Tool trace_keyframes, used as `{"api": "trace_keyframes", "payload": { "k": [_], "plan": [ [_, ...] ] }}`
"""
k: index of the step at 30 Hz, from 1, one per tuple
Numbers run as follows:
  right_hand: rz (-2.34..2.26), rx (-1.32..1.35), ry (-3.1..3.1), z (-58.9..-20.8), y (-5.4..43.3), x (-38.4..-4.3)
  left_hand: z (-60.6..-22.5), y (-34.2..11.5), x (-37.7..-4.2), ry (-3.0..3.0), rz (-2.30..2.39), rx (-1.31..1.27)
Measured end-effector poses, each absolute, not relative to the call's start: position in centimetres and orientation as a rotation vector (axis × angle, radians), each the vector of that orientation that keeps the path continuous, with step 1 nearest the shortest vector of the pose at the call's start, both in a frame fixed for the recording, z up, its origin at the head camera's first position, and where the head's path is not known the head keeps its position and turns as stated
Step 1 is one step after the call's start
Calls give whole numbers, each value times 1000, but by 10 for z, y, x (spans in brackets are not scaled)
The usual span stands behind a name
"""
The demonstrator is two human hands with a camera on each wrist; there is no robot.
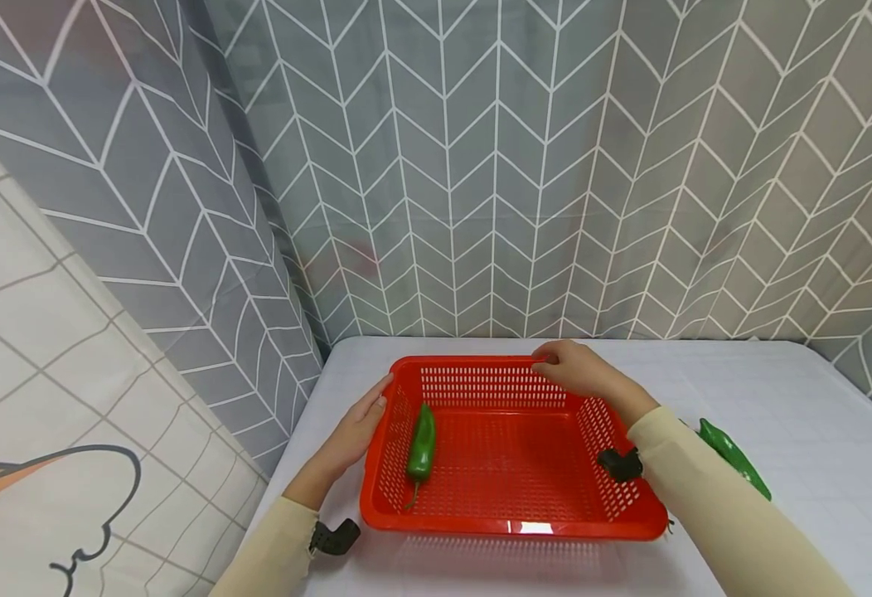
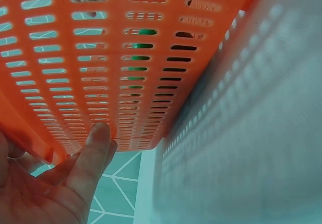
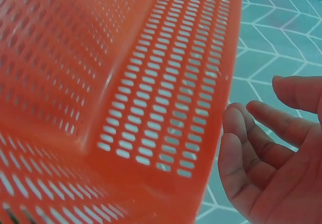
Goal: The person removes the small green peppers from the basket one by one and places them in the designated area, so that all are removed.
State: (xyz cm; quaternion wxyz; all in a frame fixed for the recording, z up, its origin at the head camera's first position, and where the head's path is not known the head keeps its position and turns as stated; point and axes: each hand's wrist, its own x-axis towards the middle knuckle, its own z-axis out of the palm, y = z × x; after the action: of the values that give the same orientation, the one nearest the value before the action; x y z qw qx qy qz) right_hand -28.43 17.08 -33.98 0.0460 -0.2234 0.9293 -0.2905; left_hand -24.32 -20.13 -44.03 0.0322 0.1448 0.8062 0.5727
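A red slotted plastic basket [image 1: 511, 526] sits on the white-covered table. Inside, along its left side, lies a long green pepper [image 1: 423, 444], stem toward the near edge; green also shows through the slots in the left wrist view. My left hand [image 1: 357, 427] lies along the basket's left side, fingers extended, with fingertips [image 2: 99, 131] against the outer wall below the rim. At the far rim is my right hand [image 1: 574, 367]. In the right wrist view its fingers bend loosely right beside the rim, the thumb [image 3: 297, 93] standing apart from them.
More green peppers [image 1: 734, 456] lie on the table right of the basket, partly hidden by the right forearm. A grey curtain with white chevron lines [image 1: 466, 166] hangs behind the table. White checked cloth [image 1: 108, 365] covers the left side.
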Motion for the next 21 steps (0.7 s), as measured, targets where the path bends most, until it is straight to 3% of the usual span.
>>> {"api": "trace_keyframes", "payload": {
  "k": [21],
  "plan": [
    [-843, -663, 2793, -368, 132, -296, -441, -201, -244, 2481, 1771, 433]
  ]
}}
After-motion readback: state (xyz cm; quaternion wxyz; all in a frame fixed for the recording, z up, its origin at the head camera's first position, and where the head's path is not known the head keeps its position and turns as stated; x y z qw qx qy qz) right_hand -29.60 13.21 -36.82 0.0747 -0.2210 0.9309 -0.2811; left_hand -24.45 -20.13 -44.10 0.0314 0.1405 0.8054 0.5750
